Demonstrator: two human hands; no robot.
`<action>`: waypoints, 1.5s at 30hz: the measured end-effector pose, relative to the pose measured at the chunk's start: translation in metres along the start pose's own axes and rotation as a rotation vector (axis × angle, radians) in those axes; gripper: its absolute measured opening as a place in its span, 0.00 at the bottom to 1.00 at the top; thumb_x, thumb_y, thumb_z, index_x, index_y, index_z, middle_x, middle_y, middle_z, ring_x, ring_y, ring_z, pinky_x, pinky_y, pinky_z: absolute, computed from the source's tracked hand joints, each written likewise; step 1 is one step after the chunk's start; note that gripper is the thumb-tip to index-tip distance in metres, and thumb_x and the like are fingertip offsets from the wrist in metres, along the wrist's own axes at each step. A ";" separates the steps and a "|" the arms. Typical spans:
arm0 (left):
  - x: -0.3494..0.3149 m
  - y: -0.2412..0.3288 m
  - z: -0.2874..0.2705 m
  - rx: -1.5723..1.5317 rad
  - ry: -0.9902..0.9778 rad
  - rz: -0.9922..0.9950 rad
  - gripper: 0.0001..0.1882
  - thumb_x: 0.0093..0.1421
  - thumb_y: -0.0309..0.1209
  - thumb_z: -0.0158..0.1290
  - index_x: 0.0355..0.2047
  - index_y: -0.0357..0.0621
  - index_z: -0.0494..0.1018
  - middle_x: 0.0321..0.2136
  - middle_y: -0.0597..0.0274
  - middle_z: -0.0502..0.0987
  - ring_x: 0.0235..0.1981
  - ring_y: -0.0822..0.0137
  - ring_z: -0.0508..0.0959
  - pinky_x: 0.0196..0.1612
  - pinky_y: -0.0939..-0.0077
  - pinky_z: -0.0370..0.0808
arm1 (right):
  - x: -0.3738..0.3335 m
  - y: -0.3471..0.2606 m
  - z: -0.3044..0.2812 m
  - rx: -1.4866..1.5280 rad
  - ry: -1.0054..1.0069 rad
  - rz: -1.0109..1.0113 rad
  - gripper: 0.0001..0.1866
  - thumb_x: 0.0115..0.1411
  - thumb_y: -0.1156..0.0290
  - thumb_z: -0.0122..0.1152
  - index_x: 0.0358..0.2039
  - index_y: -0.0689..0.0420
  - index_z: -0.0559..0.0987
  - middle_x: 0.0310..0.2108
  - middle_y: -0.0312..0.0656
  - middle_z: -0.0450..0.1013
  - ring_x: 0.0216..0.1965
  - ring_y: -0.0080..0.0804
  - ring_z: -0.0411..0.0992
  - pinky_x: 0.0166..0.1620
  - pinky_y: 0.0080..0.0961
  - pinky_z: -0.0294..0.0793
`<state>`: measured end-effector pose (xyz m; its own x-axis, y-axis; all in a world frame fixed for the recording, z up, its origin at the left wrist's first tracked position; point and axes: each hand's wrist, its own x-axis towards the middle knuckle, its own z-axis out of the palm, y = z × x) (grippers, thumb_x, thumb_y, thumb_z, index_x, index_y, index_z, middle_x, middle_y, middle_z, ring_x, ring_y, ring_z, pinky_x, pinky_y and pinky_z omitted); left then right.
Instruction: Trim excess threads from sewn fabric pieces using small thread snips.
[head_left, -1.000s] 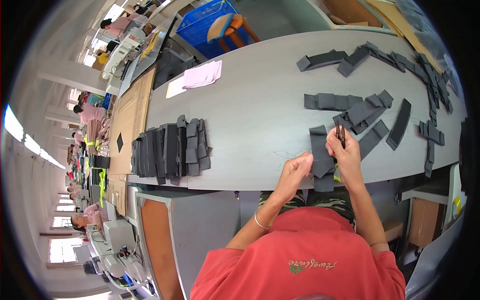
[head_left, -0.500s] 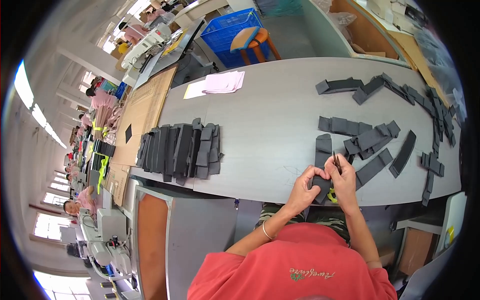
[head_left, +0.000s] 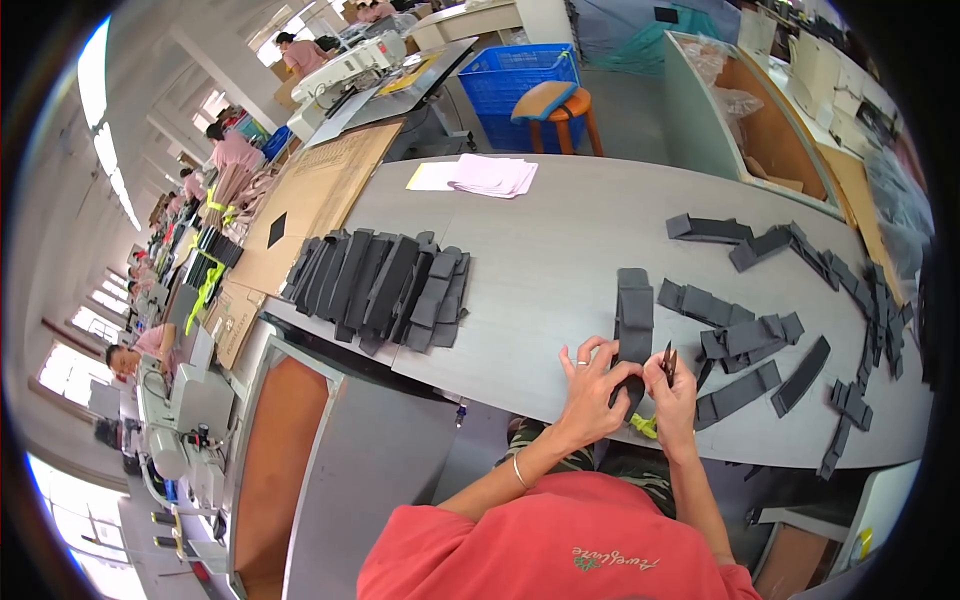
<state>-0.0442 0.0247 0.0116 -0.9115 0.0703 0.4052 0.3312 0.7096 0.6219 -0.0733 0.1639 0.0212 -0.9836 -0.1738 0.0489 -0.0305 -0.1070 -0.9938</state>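
A dark grey fabric strip [head_left: 634,310] extends away from me over the table, its near end folded in my left hand [head_left: 592,400]. The thumb and forefinger of that hand pinch the near end, while other fingers are lifted. My right hand [head_left: 674,408] is closed around small dark thread snips [head_left: 669,363], whose points face away from me. Its fingertips are close beside the strip; whether they touch it I cannot tell. Something bright yellow [head_left: 643,427] shows below the strip, between my hands at the table's edge.
Several grey strips [head_left: 740,393] lie scattered to the right, with a tangled chain of them [head_left: 878,310] farther over. At the left is a row of stacked strips [head_left: 375,285]. Pink and pale sheets [head_left: 490,176] lie at the far side. Beyond the table [head_left: 530,270] stand a stool [head_left: 556,105] and blue crate [head_left: 505,85].
The view has shifted and tilted. My hands have moved slightly apart, and fingers of my left hand have lifted and spread. More of the held strip's length shows beyond my hands.
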 end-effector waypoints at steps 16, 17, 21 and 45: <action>-0.063 -0.042 0.020 -0.758 0.006 -0.743 0.23 0.56 0.35 0.57 0.47 0.38 0.62 0.41 0.57 0.67 0.35 0.68 0.71 0.37 0.73 0.72 | -0.018 0.023 0.031 -0.009 -0.132 0.038 0.07 0.63 0.69 0.54 0.28 0.57 0.70 0.22 0.27 0.62 0.22 0.13 0.56 0.24 0.13 0.54; -0.066 -0.041 0.018 -0.764 0.011 -0.741 0.23 0.56 0.35 0.57 0.47 0.38 0.62 0.41 0.57 0.67 0.35 0.68 0.71 0.37 0.73 0.72 | -0.021 0.022 0.034 -0.015 -0.113 0.062 0.07 0.62 0.71 0.53 0.27 0.57 0.70 0.21 0.27 0.62 0.22 0.13 0.56 0.25 0.13 0.54; -0.075 -0.024 0.004 -1.203 -0.134 -1.018 0.16 0.63 0.41 0.51 0.45 0.47 0.63 0.33 0.70 0.68 0.30 0.79 0.67 0.32 0.80 0.68 | -0.033 0.031 0.040 -0.058 -0.116 0.050 0.08 0.61 0.72 0.53 0.26 0.58 0.70 0.21 0.26 0.61 0.23 0.13 0.56 0.26 0.14 0.56; -0.103 -0.011 0.029 -0.996 -0.276 -0.460 0.13 0.54 0.27 0.56 0.37 0.35 0.68 0.29 0.72 0.68 0.31 0.80 0.66 0.34 0.83 0.66 | -0.080 0.016 0.002 -0.138 -0.037 0.020 0.08 0.62 0.70 0.55 0.29 0.60 0.73 0.24 0.30 0.68 0.26 0.13 0.59 0.29 0.14 0.58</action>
<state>0.0393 0.0303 -0.0568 -0.9788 0.1864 -0.0849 -0.1152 -0.1582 0.9807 0.0048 0.1745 0.0020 -0.9770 -0.2109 0.0305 -0.0380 0.0318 -0.9988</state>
